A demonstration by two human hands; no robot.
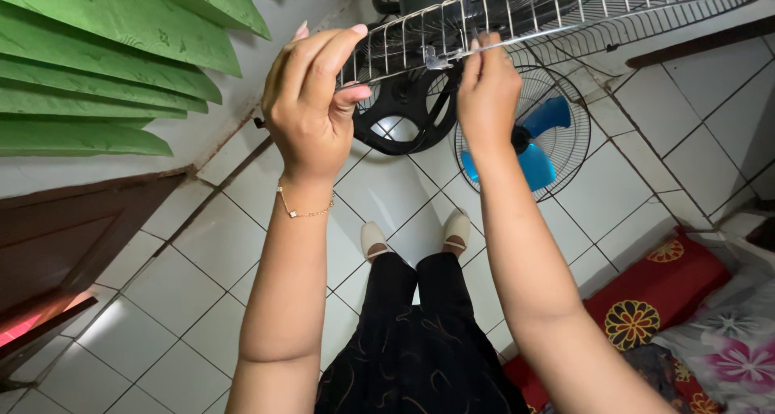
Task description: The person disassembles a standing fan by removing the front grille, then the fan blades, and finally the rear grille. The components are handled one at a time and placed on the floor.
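Wire fan guard (557, 10) is held up at head height, its rim running left to right, slightly rising rightward. Left hand (315, 99) is curled over the rim; right hand (487, 87) is pinched on the small metal clip (436, 58) between them. Guard: pale, thin radial wires. Blue-bladed fan (533, 135) stands on the floor tiles below.

Thin gold bracelet (304, 210), black patterned trousers (416, 341), cream shoes (374, 239).

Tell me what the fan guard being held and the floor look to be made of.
Fan guard: thin metal wire, likely chrome or white coated, judging by the bright glinting spokes; both hands grip its rim. Floor: glazed white ceramic tile, seemingly, with dark grout lines and soft reflections.
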